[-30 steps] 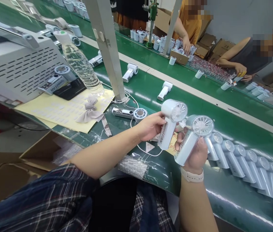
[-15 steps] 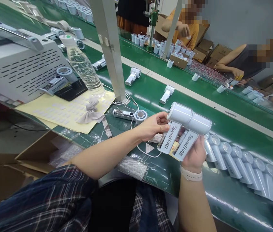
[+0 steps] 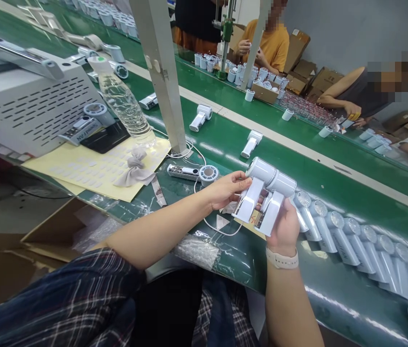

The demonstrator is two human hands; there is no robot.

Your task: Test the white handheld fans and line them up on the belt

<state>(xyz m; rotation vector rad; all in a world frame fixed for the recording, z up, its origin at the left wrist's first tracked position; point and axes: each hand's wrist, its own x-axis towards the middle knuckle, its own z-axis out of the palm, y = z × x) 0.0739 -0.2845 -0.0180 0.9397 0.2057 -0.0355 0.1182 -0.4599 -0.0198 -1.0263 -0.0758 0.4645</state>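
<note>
Two light-blue handheld fans are held up side by side, their round heads end to end and apparently touching. My left hand (image 3: 227,190) is closed on the left fan (image 3: 250,198), thumb on its side near the head. My right hand (image 3: 286,227) wraps the handle of the right fan (image 3: 272,214), with a pale watch band on that wrist. Glare covers both handle faces, and no lettering can be read on them. Right beside my right hand, a slanted row of matching fans (image 3: 348,246) lies on the green bench. Another fan (image 3: 208,174) rests beyond my left forearm.
A metal post (image 3: 160,72) rises from the bench. Left of it stand a water bottle (image 3: 124,103), a yellow sticker sheet (image 3: 110,168) and a vented white machine (image 3: 41,106). A white cable (image 3: 222,233) loops near my left hand. Across the green belt (image 3: 298,149), co-workers handle small parts.
Both fans have shifted slightly left and turned, so the "Speed FAN" lettering that showed on the handles no longer shows. My hands keep their grip.
</note>
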